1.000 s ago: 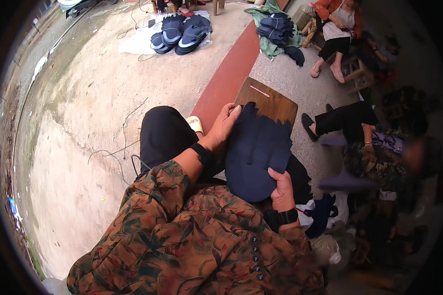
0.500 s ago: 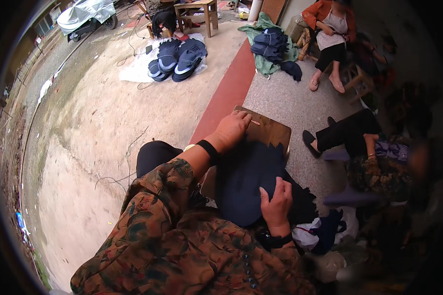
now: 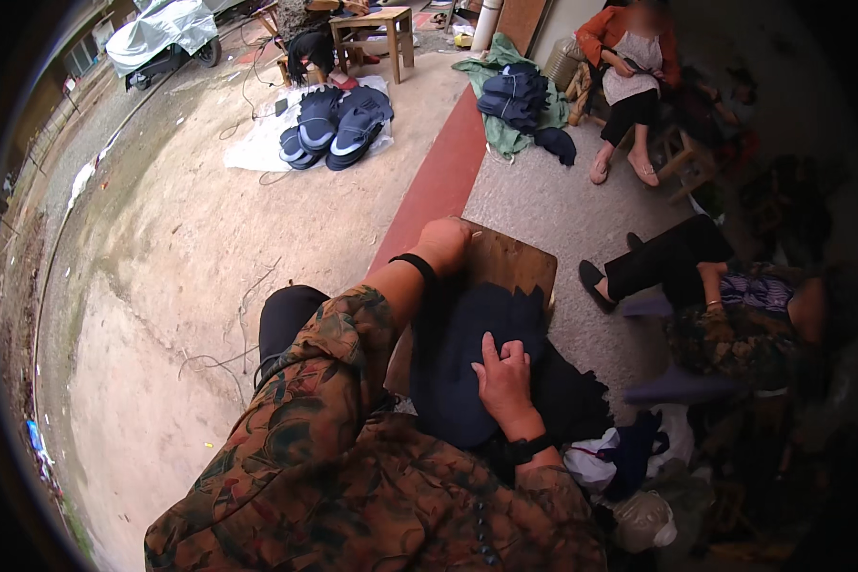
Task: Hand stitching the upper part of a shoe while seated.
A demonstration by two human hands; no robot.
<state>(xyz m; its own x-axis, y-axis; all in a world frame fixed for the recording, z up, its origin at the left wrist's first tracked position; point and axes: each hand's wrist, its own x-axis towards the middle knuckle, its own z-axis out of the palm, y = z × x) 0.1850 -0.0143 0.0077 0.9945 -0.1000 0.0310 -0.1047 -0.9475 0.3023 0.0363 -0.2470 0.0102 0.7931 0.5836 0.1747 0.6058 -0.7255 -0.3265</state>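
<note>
The right hand (image 3: pixel 502 377) pressed flat on dark fabric (image 3: pixel 467 357) over a wooden board (image 3: pixel 510 262) while the left hand (image 3: pixel 445 243) gripped its far edge; loosened pressure could let the cloth slide off.

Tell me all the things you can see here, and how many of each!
dark fabric piece: one, navy, on the person's lap over the board
wooden board: one, brown, under the fabric
stacks of dark pieces: several, navy, on a white sheet on the dirt ground
pile of dark cloth: one, navy on green cloth, by the red strip
wooden stool: one, light brown, top middle
covered vehicle: one, grey cover, top left
other people: two sitting at the right
left hand: one, at the board's far edge
right hand: one, pressing flat on the fabric
</note>
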